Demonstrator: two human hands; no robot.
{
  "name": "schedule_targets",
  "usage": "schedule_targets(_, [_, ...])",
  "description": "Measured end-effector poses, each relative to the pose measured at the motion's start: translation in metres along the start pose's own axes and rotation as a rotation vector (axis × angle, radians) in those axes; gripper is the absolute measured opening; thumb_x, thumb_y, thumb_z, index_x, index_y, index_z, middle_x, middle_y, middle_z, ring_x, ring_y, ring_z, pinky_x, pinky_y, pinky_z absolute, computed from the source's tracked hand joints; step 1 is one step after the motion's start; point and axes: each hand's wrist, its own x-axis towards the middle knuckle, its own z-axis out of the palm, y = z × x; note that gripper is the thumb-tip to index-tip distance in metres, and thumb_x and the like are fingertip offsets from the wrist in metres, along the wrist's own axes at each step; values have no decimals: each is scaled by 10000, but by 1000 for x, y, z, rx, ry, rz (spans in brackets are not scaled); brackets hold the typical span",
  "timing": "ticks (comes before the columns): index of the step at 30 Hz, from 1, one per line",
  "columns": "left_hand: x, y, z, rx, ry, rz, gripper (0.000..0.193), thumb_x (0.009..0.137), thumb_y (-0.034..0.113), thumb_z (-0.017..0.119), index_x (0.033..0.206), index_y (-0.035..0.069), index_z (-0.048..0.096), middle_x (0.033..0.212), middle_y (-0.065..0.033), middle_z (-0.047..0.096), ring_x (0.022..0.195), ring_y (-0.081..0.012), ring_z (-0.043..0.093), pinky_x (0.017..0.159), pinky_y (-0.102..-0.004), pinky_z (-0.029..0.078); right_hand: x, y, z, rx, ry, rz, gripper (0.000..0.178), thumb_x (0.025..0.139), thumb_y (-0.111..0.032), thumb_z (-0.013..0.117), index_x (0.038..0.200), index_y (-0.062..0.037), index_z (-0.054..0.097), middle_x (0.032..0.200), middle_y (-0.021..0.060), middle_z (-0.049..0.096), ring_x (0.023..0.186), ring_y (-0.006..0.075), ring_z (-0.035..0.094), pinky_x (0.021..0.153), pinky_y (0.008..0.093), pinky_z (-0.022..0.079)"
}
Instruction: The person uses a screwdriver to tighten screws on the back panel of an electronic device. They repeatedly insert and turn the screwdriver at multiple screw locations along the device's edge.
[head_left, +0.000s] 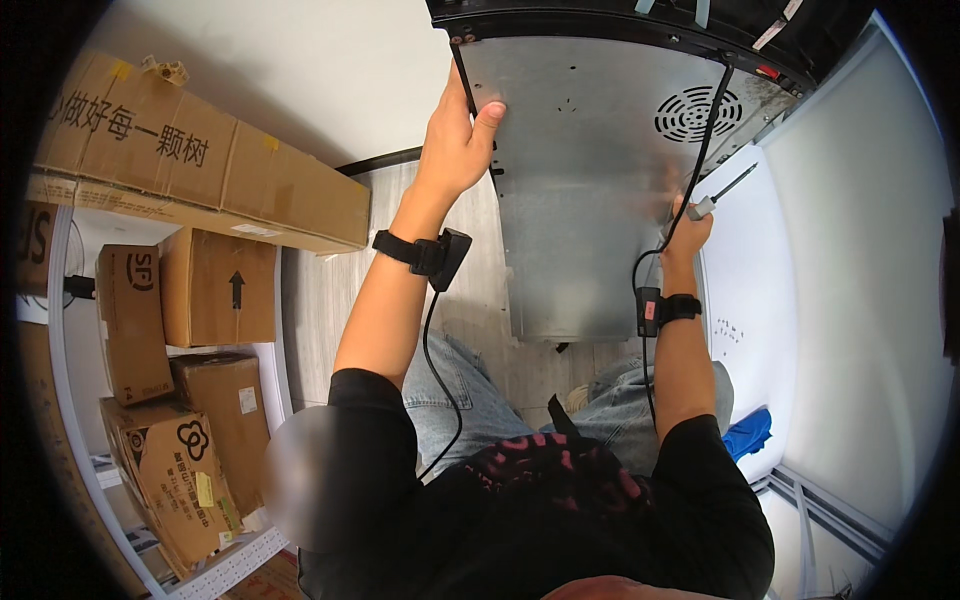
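Observation:
A large sheet-metal panel (pixel 570 230) with a round slotted vent (pixel 698 113) stands in front of me, part of a black-framed machine (pixel 600 22). My left hand (pixel 465 145) grips its left edge, thumb flat on the metal face and fingers hidden behind the edge. At the panel's right edge, my right hand (pixel 690 232) is closed around a screwdriver (pixel 702 209) with a pale handle. The screwdriver's dark shaft points up and to the right, away from the panel. Most of the right fingers are hidden.
A black cable (pixel 712 125) hangs across the panel's right side. Small dark pieces (pixel 730 330) lie on a white surface (pixel 735 380) at right, near a blue bag-like item (pixel 748 434). Cardboard boxes (pixel 218 288) fill a shelf (pixel 277 380) at left; a long carton (pixel 200 150) lies above.

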Motion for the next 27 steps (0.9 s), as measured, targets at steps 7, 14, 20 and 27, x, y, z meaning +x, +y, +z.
schedule_targets(7, [2,8,-2,85,-25,-46,663,906,498,480,1359,33,348,991,-202,645,871,-372,640,754,-394,511,2,7,-1,82,-18,1,349,775,-224,758,901,-21,504,795,24,516,693,124,482,624,265,418])
schedule_targets(14, [0,14,-5,168,3,-66,560,905,337,564,1272,-46,384,976,-208,655,824,-348,663,706,-368,528,7,9,-4,-75,16,-52,299,800,-185,727,901,-30,492,808,36,529,702,130,499,631,265,423])
schedule_targets(20, [-3,18,2,142,39,-80,539,915,369,542,1214,-56,397,958,-225,654,823,-343,667,710,-359,528,33,-13,-28,4,133,-247,276,835,-173,673,934,-16,468,855,73,552,743,166,561,672,290,460])
schedule_targets(27, [-6,16,3,141,81,-53,539,914,380,541,1207,-52,405,957,-239,649,843,-356,665,716,-371,530,-59,-171,-30,187,-152,-346,232,865,-63,606,1008,-27,427,861,67,551,607,131,557,548,259,488])
